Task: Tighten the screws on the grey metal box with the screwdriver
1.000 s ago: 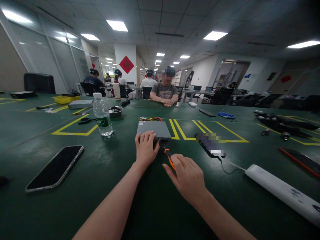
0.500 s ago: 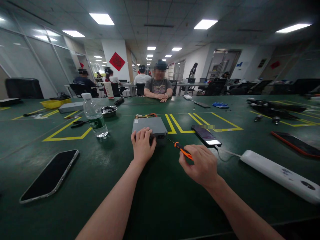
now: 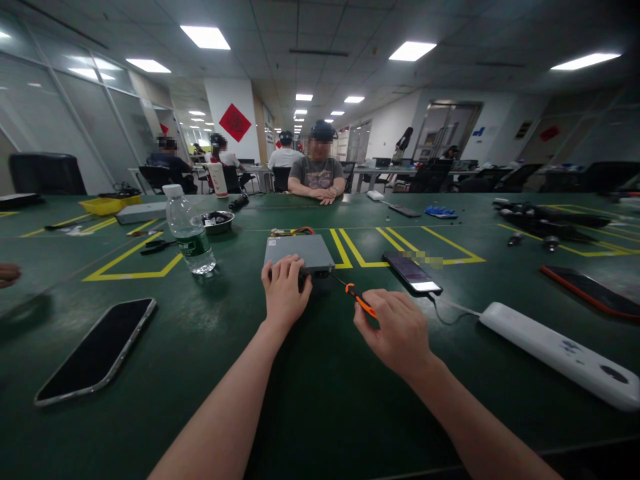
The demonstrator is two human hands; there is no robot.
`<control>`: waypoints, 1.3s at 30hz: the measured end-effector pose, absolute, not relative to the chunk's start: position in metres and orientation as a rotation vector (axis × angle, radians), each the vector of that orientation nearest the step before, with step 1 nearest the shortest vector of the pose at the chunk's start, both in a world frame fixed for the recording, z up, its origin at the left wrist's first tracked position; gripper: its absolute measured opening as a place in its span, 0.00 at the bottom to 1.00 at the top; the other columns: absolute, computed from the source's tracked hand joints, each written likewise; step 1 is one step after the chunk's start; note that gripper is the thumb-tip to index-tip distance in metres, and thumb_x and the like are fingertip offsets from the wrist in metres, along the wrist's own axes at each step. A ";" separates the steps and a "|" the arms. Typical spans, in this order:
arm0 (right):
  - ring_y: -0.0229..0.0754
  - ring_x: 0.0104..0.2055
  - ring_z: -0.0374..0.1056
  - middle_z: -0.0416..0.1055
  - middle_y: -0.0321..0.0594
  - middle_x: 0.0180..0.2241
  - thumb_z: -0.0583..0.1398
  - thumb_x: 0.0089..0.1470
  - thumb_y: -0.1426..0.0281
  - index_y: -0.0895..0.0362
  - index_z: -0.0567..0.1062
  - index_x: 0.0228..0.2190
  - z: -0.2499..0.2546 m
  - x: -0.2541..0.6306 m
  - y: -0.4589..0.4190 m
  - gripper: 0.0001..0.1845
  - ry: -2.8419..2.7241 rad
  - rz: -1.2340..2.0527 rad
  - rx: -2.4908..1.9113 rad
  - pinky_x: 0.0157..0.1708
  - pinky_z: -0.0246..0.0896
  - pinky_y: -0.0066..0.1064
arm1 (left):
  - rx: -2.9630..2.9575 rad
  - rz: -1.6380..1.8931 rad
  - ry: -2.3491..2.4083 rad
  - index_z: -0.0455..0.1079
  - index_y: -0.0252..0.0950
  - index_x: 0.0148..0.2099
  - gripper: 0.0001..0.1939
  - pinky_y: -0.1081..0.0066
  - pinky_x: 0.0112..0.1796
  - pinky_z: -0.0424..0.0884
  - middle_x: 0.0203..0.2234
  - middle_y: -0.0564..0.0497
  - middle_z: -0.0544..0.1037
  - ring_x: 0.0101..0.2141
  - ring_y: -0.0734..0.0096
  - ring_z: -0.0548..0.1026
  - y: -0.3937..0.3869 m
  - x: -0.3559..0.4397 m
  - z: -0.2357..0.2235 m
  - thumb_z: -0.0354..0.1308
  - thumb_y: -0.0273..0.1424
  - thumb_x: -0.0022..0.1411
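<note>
A grey metal power supply unit [image 3: 305, 247] lies flat on the green table, its coloured wires [image 3: 300, 231] coming out at the back. My left hand [image 3: 287, 288] grips its front left part, fingers over the top and thumb at the front side. My right hand [image 3: 393, 327] is closed around an orange and black screwdriver [image 3: 360, 300]. The thin shaft points left, with its tip at the unit's front right corner; whether it touches a screw is too small to tell.
A water bottle [image 3: 189, 233] and a metal bowl [image 3: 219, 223] stand left of the unit. A phone [image 3: 97, 350] lies at near left, another phone [image 3: 411, 272] and a white power bank-like block [image 3: 557, 353] at right. A person [image 3: 317, 170] sits opposite.
My right hand and the screwdriver have shifted slightly left, bringing the tip closer to the unit's corner. Another person's blurred fingers have appeared at the left edge. My left hand stays put.
</note>
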State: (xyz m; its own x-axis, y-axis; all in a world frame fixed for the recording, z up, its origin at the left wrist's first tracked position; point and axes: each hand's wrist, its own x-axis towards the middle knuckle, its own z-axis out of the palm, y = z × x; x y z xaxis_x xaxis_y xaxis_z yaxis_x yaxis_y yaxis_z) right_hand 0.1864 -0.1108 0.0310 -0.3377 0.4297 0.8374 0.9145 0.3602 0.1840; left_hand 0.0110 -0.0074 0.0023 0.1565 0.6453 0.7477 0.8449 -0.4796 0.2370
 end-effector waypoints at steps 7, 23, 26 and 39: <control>0.45 0.43 0.64 0.66 0.53 0.43 0.49 0.56 0.74 0.65 0.62 0.46 0.030 0.173 -0.119 0.15 -1.989 -0.831 -1.209 0.39 0.61 0.36 | -2.188 -1.231 -1.461 0.63 0.41 0.47 0.14 0.55 0.56 0.45 0.48 0.50 0.70 0.51 0.61 0.64 -0.007 0.012 0.002 0.51 0.33 0.56; 0.40 0.33 0.65 0.69 0.45 0.34 0.50 0.58 0.74 0.61 0.69 0.40 0.029 0.166 -0.124 0.11 -1.983 -0.965 -1.254 0.34 0.58 0.31 | -2.185 -1.250 -1.450 0.64 0.42 0.47 0.13 0.54 0.56 0.46 0.48 0.49 0.71 0.51 0.61 0.64 -0.006 0.011 0.001 0.50 0.34 0.58; 0.36 0.25 0.61 0.67 0.38 0.26 0.52 0.59 0.69 0.58 0.71 0.34 0.030 0.169 -0.125 0.09 -1.929 -1.008 -1.364 0.26 0.53 0.29 | -2.183 -1.248 -1.451 0.63 0.42 0.47 0.13 0.54 0.56 0.46 0.48 0.49 0.71 0.51 0.61 0.64 -0.006 0.011 0.001 0.50 0.34 0.58; 0.37 0.25 0.62 0.67 0.41 0.28 0.51 0.59 0.72 0.61 0.70 0.37 0.017 0.167 -0.129 0.09 -1.898 -0.942 -1.374 0.26 0.55 0.28 | -2.168 -1.235 -1.448 0.64 0.42 0.47 0.13 0.54 0.56 0.46 0.48 0.49 0.71 0.51 0.61 0.64 -0.005 0.011 0.001 0.51 0.34 0.58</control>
State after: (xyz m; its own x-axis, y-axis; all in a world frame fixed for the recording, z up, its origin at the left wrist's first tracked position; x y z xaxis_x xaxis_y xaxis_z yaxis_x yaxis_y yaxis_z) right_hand 0.1665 -0.1293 0.0167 -0.2790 0.5268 0.8029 0.9581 0.2098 0.1952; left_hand 0.0110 -0.0053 0.0011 0.1439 0.6333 0.7604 0.8509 -0.4715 0.2316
